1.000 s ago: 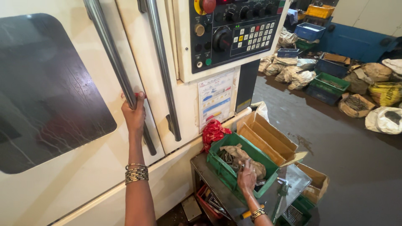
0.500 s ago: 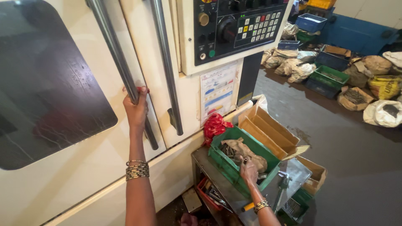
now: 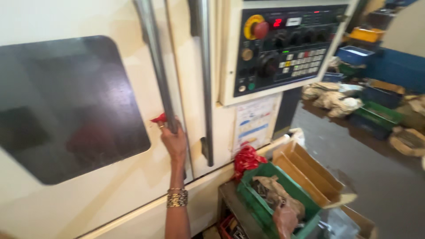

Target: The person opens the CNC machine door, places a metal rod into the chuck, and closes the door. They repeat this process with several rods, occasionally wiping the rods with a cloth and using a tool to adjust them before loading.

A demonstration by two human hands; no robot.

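Note:
My left hand (image 3: 173,140) is closed around the long steel door handle (image 3: 154,66) of a cream machine, low on the bar, and a scrap of red cloth (image 3: 158,118) sticks out beside its fingers. A gold bangle sits on that wrist. My right hand (image 3: 285,219) is down inside a green plastic bin (image 3: 248,204), resting on brownish parts or rags (image 3: 270,191). That hand is blurred, so its grip is unclear.
The door has a dark window (image 3: 66,106), and a second steel handle (image 3: 204,79) runs to its right. A control panel (image 3: 287,44) with a red button hangs above the bin. Around the bin are a red rag (image 3: 246,159), open cardboard boxes (image 3: 310,170), and crates and sacks (image 3: 376,110) on the floor.
My left hand has wrapped more firmly around the handle, and a scrap of red cloth now shows beside it. My right hand has stayed in the green bin. The view has moved closer.

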